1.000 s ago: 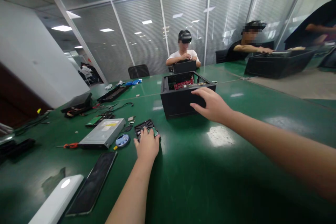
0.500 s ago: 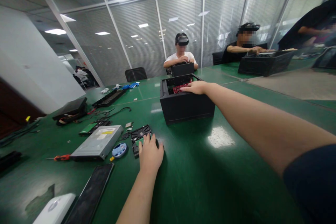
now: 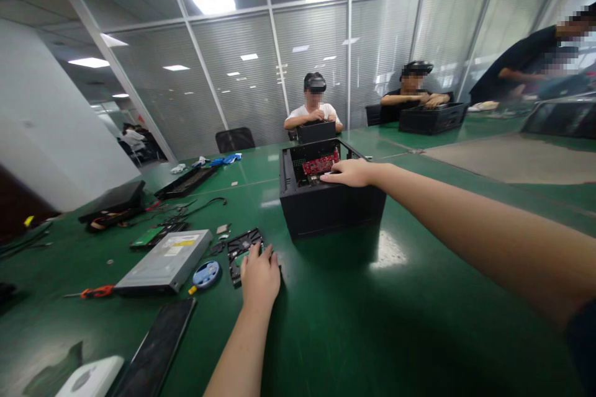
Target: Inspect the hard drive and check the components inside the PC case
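Observation:
A black computer case [image 3: 333, 214] stands on the green table with its upper side uncovered. Inside it a red circuit board [image 3: 319, 165] shows. My right hand [image 3: 351, 172] reaches over the near wall into the case, close beside the red board; some fingers are hidden, so I cannot tell whether they grip anything. Farther left and nearer to me, a hard drive [image 3: 235, 260] lies with its green board facing up. My left hand [image 3: 261, 276] rests at its right side with fingers stretched out and apart, partly covering it.
Left of the hard drive are a blue round object [image 3: 205, 275], a silver optical drive [image 3: 165, 260] and an orange-handled screwdriver [image 3: 97, 291]. A dark flat panel [image 3: 156, 347] lies nearer. Across the table, a person [image 3: 314, 111] works at another case [image 3: 316, 131]; more people are farther right.
The view has shifted a little. My right hand sits slightly lower against the red board, more of which now shows. My left hand remains at the hard drive.

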Demonstrator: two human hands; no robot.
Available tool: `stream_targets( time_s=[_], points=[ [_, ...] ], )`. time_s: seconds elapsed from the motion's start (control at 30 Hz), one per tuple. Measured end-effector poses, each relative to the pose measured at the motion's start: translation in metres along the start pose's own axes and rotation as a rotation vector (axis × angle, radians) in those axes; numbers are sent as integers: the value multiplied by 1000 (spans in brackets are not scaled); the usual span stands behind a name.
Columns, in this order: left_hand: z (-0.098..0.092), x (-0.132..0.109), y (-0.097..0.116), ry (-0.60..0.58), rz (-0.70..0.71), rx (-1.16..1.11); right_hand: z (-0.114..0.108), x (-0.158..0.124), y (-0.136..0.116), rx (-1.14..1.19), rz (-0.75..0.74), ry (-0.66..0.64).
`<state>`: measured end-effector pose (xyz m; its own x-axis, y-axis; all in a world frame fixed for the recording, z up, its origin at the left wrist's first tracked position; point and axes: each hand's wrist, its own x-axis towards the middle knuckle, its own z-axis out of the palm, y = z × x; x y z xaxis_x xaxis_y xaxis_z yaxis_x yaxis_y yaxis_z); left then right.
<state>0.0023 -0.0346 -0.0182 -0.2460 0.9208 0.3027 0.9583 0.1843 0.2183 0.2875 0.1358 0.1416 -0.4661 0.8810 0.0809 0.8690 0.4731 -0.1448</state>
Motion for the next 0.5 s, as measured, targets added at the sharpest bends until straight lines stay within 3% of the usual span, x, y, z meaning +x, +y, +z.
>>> stream_targets(
  time_s=[0.3, 0.5],
  points=[
    [-1, 5, -2, 6, -8, -18, -11, -86, -20, 19, -121, -7],
    [-9, 3, 1, 14, 12, 2, -16, -153, -36, 72, -150, 57]
  ],
)
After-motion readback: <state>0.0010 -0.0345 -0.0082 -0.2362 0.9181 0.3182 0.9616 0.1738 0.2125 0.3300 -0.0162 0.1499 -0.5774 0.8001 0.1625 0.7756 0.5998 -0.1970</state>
